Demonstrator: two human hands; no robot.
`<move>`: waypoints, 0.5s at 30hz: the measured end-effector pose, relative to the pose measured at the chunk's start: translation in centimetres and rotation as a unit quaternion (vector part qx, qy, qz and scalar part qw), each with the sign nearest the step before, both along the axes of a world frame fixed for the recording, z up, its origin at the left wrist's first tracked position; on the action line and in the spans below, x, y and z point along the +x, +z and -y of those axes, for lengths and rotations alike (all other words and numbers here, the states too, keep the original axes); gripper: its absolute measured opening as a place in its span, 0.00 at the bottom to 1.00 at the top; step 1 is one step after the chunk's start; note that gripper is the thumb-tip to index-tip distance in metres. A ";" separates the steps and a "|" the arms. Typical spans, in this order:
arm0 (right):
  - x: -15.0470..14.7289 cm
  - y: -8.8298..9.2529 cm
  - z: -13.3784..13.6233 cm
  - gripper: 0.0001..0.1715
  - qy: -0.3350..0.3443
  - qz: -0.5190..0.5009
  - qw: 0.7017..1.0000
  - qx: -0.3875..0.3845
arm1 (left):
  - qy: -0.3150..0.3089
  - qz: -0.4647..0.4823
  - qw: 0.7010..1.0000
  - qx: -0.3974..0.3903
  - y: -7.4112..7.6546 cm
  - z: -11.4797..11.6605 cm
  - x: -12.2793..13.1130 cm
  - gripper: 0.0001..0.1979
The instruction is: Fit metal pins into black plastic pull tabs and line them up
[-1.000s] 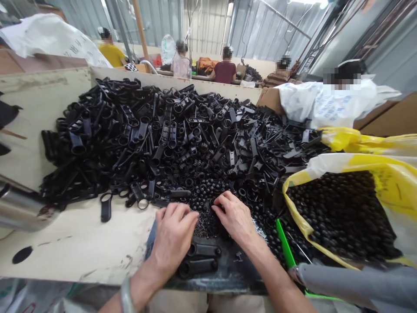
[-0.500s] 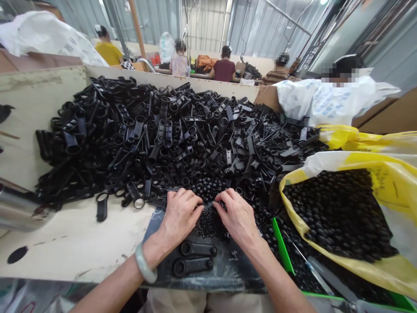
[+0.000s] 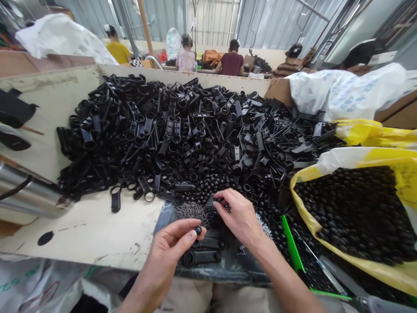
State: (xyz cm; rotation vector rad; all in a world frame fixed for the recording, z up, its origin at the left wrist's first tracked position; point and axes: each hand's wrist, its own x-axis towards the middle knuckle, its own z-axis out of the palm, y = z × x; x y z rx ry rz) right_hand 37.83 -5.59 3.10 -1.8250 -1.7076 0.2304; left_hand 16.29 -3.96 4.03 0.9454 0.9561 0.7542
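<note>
Between thumb and fingers, my left hand (image 3: 176, 243) pinches a small round black ball (image 3: 198, 230), just above two black plastic handles (image 3: 202, 257) lying side by side on the dark work mat (image 3: 234, 271). My right hand (image 3: 236, 213) is farther forward, by the heap of small black balls (image 3: 211, 184); its thumb and forefinger close round a small dark piece that I cannot make out. To the left of that hand lies a pile of tiny grey-brown parts (image 3: 192, 213). A few small metal pieces (image 3: 241, 250) rest on the mat below my right wrist.
A large heap of black plastic parts (image 3: 156, 126) fills the back of the bench. At right stand a yellow-and-white sack of black balls (image 3: 302, 217) and a green-edged tray (image 3: 291, 243). A metal cylinder (image 3: 35, 191) is at left. Several people sit farther back.
My left hand has drawn back toward me from the heap and now holds a ball. My right hand stays near the balls. The view has shifted slightly.
</note>
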 end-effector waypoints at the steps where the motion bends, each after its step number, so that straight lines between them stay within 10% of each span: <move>1: -0.2 0.1 1.2 0.05 0.009 -0.083 0.997 0.001 | 0.002 0.006 1.000 0.010 -0.1 0.2 -0.1 0.15; 3: -0.7 0.0 3.7 0.08 0.016 -0.320 0.947 -0.011 | -0.006 0.015 0.999 0.043 -0.5 0.5 -0.3 0.13; 5: -1.4 -0.4 6.0 0.13 0.003 -0.546 0.837 -0.040 | -0.018 0.006 0.995 0.094 -1.1 0.9 -0.4 0.10; 9: -2.4 -1.2 8.5 0.17 -0.040 -0.730 0.679 -0.072 | -0.022 -0.070 0.968 0.240 -2.5 2.4 -0.2 0.07; 15: -2.7 -1.7 8.8 0.20 -0.068 -0.760 0.643 -0.067 | -0.029 -0.148 0.900 0.409 -3.8 3.7 -0.1 0.11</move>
